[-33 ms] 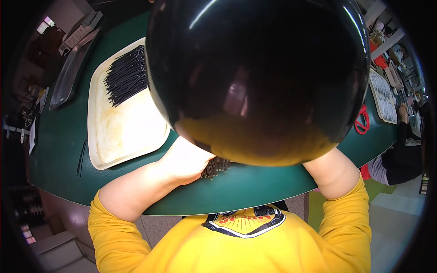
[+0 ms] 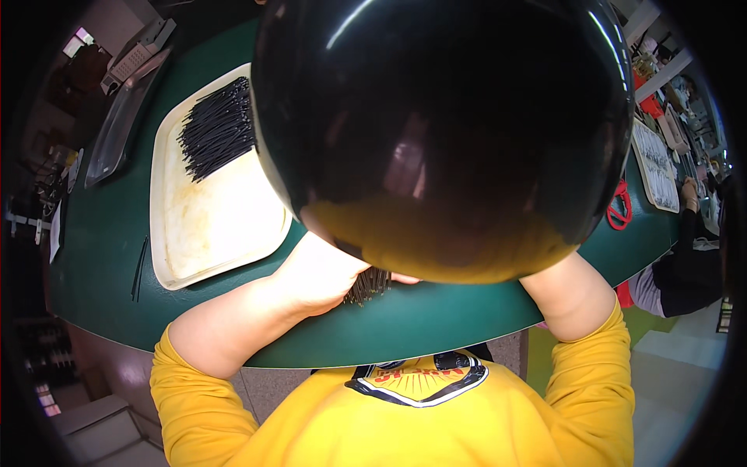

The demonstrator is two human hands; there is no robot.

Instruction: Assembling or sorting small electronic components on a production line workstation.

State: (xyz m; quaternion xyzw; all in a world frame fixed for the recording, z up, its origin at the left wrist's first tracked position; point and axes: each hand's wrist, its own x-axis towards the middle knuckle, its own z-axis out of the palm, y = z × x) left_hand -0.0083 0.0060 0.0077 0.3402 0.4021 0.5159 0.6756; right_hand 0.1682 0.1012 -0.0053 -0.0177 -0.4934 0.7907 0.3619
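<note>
Strands (image 2: 367,288), thin, dark and packed into a tight bundle with brassy-looking tips, lay beside the left hand (image 2: 323,274), near the front edge of the smooth green tabletop (image 2: 436,315). The left hand's thumb side and knuckles curved against them; its fingertips were hidden, so how firmly it gripped could not be told. A glossy black dome (image 2: 443,140), rounded and mirror-like, blocked the view of most of the right hand; only the wrist (image 2: 548,274) and bare forearm came out below its rim, and whether that hand was closed on anything could not be told. A sliver of skin (image 2: 405,278) showed just right of the bundle. White streaks and a yellow reflection of the sleeves' colour curved across the dome.

To the left, a cream tray (image 2: 167,257) with rounded corners and a raised, stained surface held a dense heap of slender black strips (image 2: 218,128). Two loose dark lengths (image 2: 140,268) lay beside it, and a red looped cord (image 2: 619,206) lay right of the dome.
</note>
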